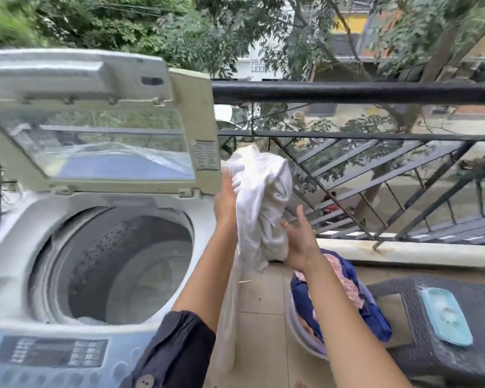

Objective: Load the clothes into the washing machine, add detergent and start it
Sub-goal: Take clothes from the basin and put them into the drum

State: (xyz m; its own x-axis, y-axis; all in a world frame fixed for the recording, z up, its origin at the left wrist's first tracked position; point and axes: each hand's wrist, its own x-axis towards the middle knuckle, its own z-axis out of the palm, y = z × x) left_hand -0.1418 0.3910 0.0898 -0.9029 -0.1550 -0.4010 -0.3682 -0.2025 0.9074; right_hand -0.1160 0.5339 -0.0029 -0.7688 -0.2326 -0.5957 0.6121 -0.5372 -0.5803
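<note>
Beyond a balcony railing, trees are seen. One washer stands left, lid raised. Just right, one white cloth is clutched by the left grip; the spread right grip touches it. One basin of clothes lies below.

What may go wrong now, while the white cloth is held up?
The white garment hangs beside the washer, not over the drum; if the left hand loses its grip, it may drop on the floor. The railing stands right behind it, so a wide swing might snag it there.
</note>
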